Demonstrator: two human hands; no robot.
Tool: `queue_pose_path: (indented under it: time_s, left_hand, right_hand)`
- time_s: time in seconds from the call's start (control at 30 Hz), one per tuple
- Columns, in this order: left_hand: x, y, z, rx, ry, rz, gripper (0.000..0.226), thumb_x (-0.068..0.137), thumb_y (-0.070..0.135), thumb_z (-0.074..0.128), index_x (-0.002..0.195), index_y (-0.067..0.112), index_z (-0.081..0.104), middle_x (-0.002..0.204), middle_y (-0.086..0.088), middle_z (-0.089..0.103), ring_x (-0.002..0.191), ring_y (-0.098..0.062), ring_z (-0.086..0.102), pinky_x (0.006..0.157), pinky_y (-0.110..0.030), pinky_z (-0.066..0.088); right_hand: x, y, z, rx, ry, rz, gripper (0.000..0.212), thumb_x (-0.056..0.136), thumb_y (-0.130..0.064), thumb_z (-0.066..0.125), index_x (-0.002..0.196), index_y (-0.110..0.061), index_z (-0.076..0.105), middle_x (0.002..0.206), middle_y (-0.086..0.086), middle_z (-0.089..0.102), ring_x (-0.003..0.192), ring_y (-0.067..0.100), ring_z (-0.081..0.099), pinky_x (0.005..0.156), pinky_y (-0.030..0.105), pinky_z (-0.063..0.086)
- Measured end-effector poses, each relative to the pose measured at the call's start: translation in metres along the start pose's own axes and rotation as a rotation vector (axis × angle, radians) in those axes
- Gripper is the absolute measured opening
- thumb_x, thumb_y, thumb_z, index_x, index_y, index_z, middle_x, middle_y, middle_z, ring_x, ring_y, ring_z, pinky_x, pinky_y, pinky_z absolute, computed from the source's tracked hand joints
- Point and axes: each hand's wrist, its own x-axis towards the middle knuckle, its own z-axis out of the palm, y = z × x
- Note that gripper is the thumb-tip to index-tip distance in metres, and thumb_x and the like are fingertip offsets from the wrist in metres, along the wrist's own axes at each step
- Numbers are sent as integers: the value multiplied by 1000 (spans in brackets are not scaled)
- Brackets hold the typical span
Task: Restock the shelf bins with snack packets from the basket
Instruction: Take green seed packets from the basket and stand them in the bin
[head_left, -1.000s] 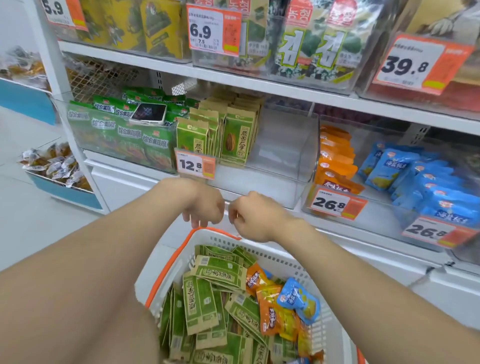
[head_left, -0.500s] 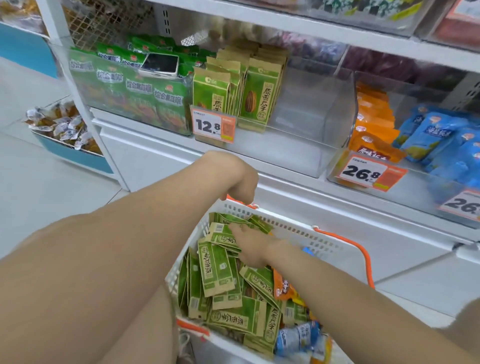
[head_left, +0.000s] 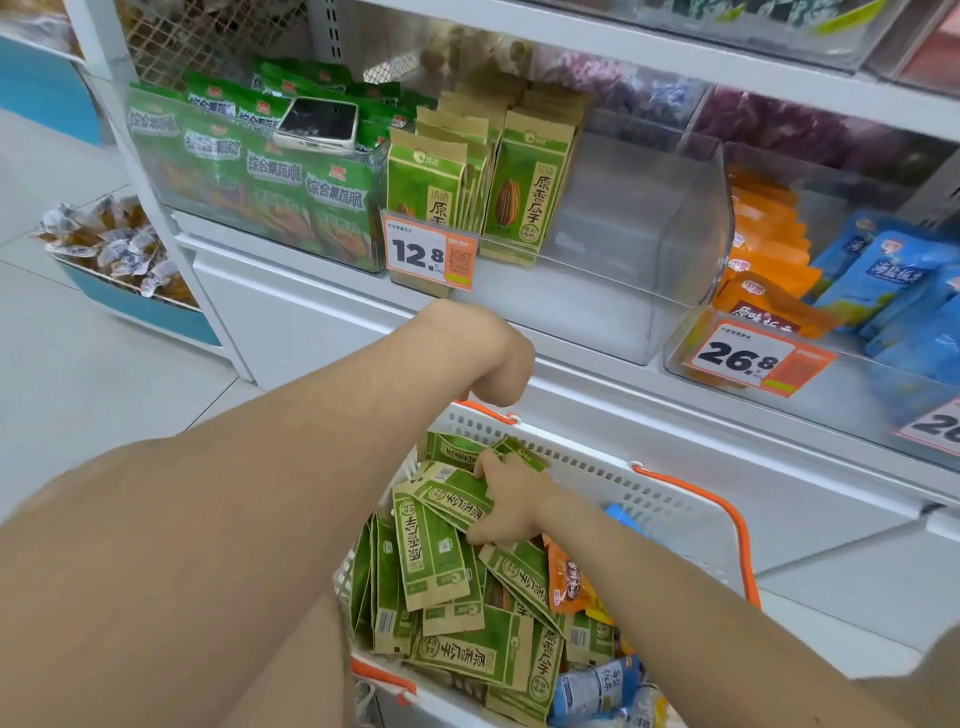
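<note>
Right hand (head_left: 511, 512) grips green packet (head_left: 452, 496) in basket (head_left: 613, 480).

Matt paper packets (head_left: 434, 553) in a white perforated plastic basket (head_left: 670, 506)

One head-worn view looks down, close over basket (head_left: 670, 499) and shelf (head_left: 597, 384).
</note>
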Motion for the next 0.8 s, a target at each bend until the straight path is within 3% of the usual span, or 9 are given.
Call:
queue_pose_path:
  time_s: [0.17,0.27,0.33,0.4,0.47,0.57,0.67,0.73,0.8]
  left_hand:
    - [-5,-9,-2,29,-35,-40,62,83,16,42,142,27,58,142,0,61,122,-28,65,102,-47,55]
    - [-16,-10,-8,83,-37,-38,54,89,15,62,141,28,60,143,1,61,123,-29,64,101,-46,56]
    - [-25,-10,-11,111,-55,-1,67,85,24,82,145,32,56,142,5,60,123,-26,62,101,-44,55]
    - [-35,-9,-11,61,-43,37,78,75,45,91,142,32,55,135,8,62,118,-23,62,102,-43,53]
    - [-41,-10,-12,-90,62,79,67,74,57,88,128,29,61,120,7,67,108,-21,65,98,-43,55]
    - [-49,-16,-16,-346,300,156,33,87,49,81,107,26,66,100,7,71,96,-21,68,86,-37,56]
    - [-61,-22,-21,-704,426,262,27,97,39,73,120,29,65,107,7,74,100,-18,72,86,-35,58]
    - [-72,-18,-24,-1001,410,312,23,105,39,61,125,29,66,110,4,78,102,-16,75,87,-34,60]
    - [-79,-9,-28,-1189,403,312,35,110,47,45,125,25,68,113,2,78,107,-16,74,87,-33,59]
  right_hand:
    - [-27,-2,-59,307,33,-17,45,79,-58,69,105,-21,72,110,3,71,94,26,72,91,48,59]
    - [-55,-6,-96,521,102,-31,22,83,-44,71,94,-26,77,96,-2,73,80,20,70,78,44,60]
    - [-76,-11,-118,549,149,-26,26,88,-41,67,100,-20,77,90,0,72,72,18,67,65,33,51]
    - [-94,-13,-135,616,150,-11,41,88,-44,64,109,-10,75,93,13,77,74,27,73,67,36,54]
    - [-114,-15,-151,715,135,-4,45,93,-44,60,114,-7,71,93,21,78,80,39,77,73,43,59]
    - [-141,-22,-169,844,303,-53,46,100,-46,55,109,-4,71,85,24,77,74,40,77,63,38,58]
    - [-150,-22,-175,877,722,-211,42,101,-46,63,90,-7,78,69,8,75,57,19,70,50,30,49]
    - [-151,-19,-176,883,903,-275,36,101,-41,66,82,-12,78,64,-2,72,54,12,62,55,31,48]
    - [-150,-19,-178,841,991,-296,33,100,-42,67,81,-17,78,71,-4,76,62,16,70,62,38,56]
